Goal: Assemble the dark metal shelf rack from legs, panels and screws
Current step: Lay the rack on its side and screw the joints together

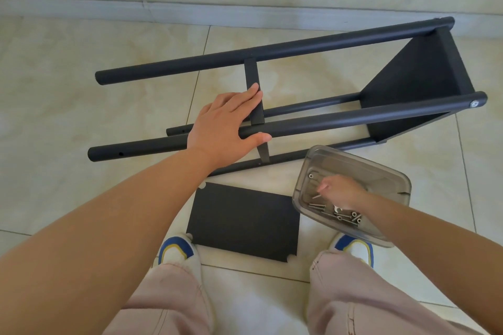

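The dark metal rack (340, 119) lies on its side on the tiled floor, its legs joined by one panel (416, 81) at the right end and a second panel (254, 92) standing edge-on in the middle. My left hand (226, 128) rests across the middle panel and the near upper leg, fingers straight, thumb under the leg. My right hand (341, 190) reaches into a clear plastic box (386, 171) and pinches a long screw (317, 195). Several more screws (340, 215) lie in the box. A loose dark panel (245, 220) lies flat between my feet.
A pale wall and skirting board (190, 12) run behind the rack. My two shoes (177, 250) stand on either side of the loose panel. Bare tile floor (81, 106) stretches to the left of the rack.
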